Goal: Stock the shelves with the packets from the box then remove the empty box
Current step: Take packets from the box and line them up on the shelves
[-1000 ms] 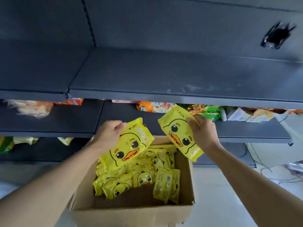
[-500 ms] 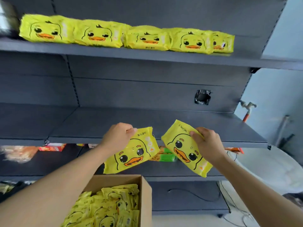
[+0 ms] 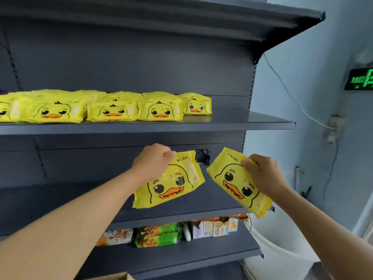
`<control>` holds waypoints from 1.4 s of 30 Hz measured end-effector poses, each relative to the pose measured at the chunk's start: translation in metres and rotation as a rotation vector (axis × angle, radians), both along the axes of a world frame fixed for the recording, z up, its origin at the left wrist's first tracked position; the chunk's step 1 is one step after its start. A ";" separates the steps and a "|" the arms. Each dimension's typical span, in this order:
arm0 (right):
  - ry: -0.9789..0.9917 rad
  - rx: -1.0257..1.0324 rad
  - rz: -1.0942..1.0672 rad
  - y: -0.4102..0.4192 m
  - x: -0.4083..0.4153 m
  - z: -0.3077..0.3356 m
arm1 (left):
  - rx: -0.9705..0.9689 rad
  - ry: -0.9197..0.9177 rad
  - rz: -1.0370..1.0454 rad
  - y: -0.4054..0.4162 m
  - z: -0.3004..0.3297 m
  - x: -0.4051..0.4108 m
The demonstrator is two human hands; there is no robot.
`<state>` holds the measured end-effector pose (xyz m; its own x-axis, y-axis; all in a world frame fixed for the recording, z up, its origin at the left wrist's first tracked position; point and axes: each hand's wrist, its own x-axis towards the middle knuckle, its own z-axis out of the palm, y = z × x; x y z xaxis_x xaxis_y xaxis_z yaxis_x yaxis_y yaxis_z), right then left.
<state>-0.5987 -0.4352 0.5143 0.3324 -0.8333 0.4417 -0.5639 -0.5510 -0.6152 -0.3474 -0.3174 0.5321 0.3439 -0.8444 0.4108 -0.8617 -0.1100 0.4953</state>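
Note:
My left hand (image 3: pixel 154 163) grips the top edge of a yellow duck-face packet (image 3: pixel 171 183) held up in front of the dark grey shelving. A second yellow duck packet (image 3: pixel 235 183), tilted, is gripped by my right hand (image 3: pixel 262 174) at its upper right side. Both packets hang in the air in front of the bare middle shelf (image 3: pixel 60 199). Above them, a row of several matching duck packets (image 3: pixel 157 110) lies on the upper shelf (image 3: pixel 252 122), whose right end is bare. Only a corner of the cardboard box (image 3: pixel 115 276) shows at the bottom edge.
A lower shelf (image 3: pixel 201 251) holds green snack packs (image 3: pixel 159 235) and small white boxes (image 3: pixel 214 228). A black torn patch (image 3: pixel 201 157) marks the back panel. To the right are a light blue wall, a white cable with a socket (image 3: pixel 333 128), a green exit sign (image 3: pixel 359 79) and a white tub (image 3: pixel 278 255).
The view has tilted up from the box to the upper shelves. Both hands have risen with their packets from just above the box to the level of the middle shelf.

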 end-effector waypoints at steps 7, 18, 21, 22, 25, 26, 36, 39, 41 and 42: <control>-0.012 -0.093 -0.044 -0.063 0.001 0.048 | -0.123 -0.069 -0.030 -0.071 0.052 0.008; 0.018 -0.317 0.043 -0.174 0.092 0.131 | -0.292 -0.204 0.068 -0.154 0.141 0.089; 0.033 -0.334 0.096 -0.200 0.119 0.141 | -0.283 -0.253 0.111 -0.162 0.155 0.103; 0.047 -0.345 0.115 -0.208 0.129 0.143 | -0.275 -0.260 0.132 -0.164 0.158 0.108; 0.077 -0.359 0.200 -0.234 0.159 0.145 | -0.257 -0.275 0.187 -0.167 0.163 0.117; 0.088 -0.364 0.225 -0.244 0.169 0.144 | -0.255 -0.275 0.200 -0.167 0.164 0.120; 0.215 -0.404 0.398 -0.314 0.248 0.136 | -0.247 -0.271 0.311 -0.182 0.168 0.129; 0.242 -0.469 0.405 -0.324 0.258 0.130 | -0.256 -0.303 0.326 -0.187 0.168 0.128; 0.264 -0.507 0.420 -0.326 0.260 0.128 | -0.267 -0.318 0.330 -0.189 0.168 0.128; 0.281 -0.537 0.425 -0.326 0.261 0.126 | -0.273 -0.319 0.329 -0.191 0.169 0.127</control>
<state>-0.3379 -0.7612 0.6407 0.7389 -0.3007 0.6030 -0.3312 -0.9414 -0.0637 -0.2202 -0.5081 0.7008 0.3943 -0.5607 0.7281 -0.9161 -0.3030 0.2628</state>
